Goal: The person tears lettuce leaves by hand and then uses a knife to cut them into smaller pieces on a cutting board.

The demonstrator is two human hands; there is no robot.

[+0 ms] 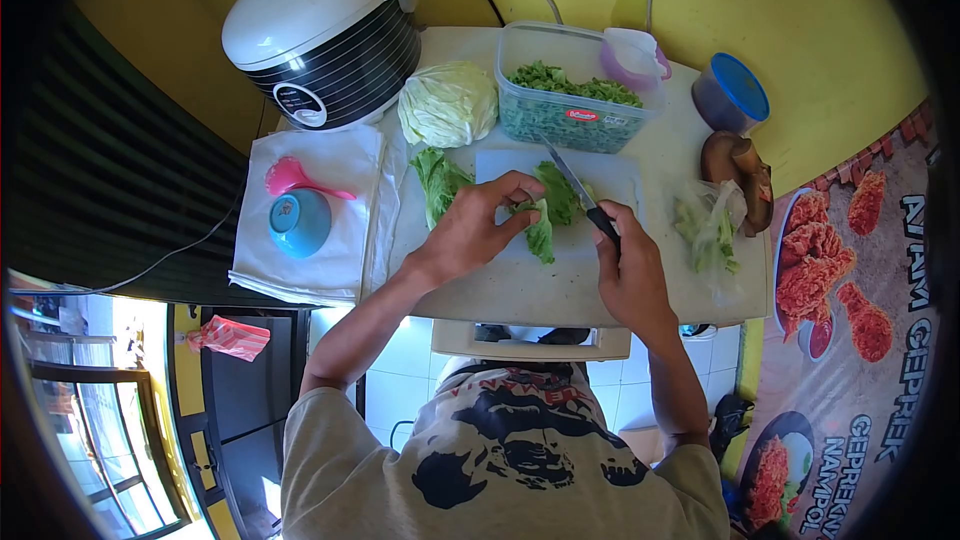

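My right hand (630,265) grips the black handle of a knife (570,175), its blade slanting up and left over a white cutting board (615,168). My left hand (475,225) is closed, thumb and fingers pinching a piece of lettuce (540,237) that hangs over the board's near part. Behind the blade lies another lettuce leaf (556,195) on the board. Left of the board, beside my left hand, rests a loose green leaf (438,183). A clear plastic box (510,118) of chopped greens (570,85) stands just behind the board.
A cabbage head (448,105) sits between the rice cooker (320,35) and the box. At left, a blue bowl (300,223) and pink ladle (300,178) lie on white sheets (340,165). To the right are a plastic bag of greens (708,230) and a blue-lidded tub (730,92).
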